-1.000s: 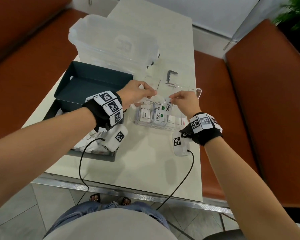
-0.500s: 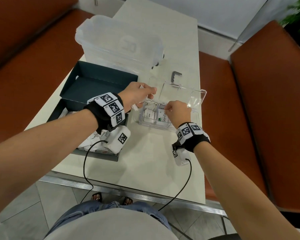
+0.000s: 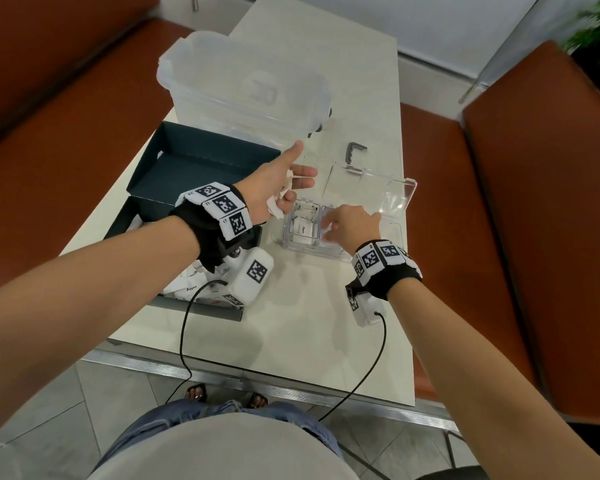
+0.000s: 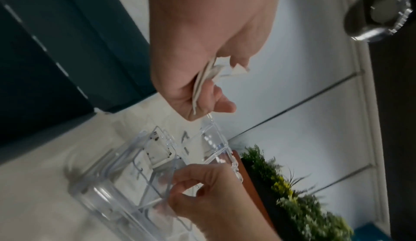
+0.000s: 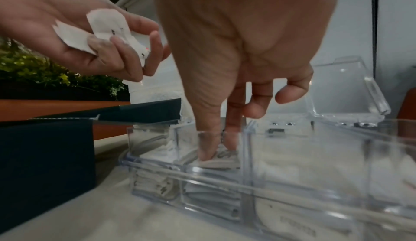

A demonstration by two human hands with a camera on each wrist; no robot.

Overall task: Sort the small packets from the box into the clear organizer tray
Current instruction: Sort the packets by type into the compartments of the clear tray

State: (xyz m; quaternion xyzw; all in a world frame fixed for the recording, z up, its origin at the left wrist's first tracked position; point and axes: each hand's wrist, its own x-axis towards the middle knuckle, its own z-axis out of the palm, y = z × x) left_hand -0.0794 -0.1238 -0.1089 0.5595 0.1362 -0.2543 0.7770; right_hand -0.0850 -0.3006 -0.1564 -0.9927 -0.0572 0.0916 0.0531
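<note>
The clear organizer tray (image 3: pixel 291 244) (image 5: pixel 292 179) (image 4: pixel 108 196) sits mid-table with its lid (image 3: pixel 392 195) swung open behind it. My right hand (image 3: pixel 340 223) (image 5: pixel 216 148) reaches down into a middle compartment, thumb and index finger pinching a packet (image 5: pixel 223 157) onto the stack there. A white pepper packet (image 3: pixel 302 230) lies in the compartment to the left. Just left of the tray hovers my left hand (image 3: pixel 288 188) (image 5: pixel 108 49). Its lower fingers curl round several white packets (image 3: pixel 278 202) (image 5: pixel 105 24) (image 4: pixel 202 84), and its index finger is stretched out. The dark box (image 3: pixel 201 161) lies open at the left, with more packets (image 3: pixel 187 289) in its near half.
A big translucent bin (image 3: pixel 243 84) stands upside down at the back of the table. A small grey bracket (image 3: pixel 355 150) lies behind the tray lid. Brown benches (image 3: pixel 534 237) flank the table. The table's front edge (image 3: pixel 257 375) is near my body.
My right hand has moved left and down into the tray with the green-lettered packet. My left hand has stretched out its index and middle fingers while keeping its packets.
</note>
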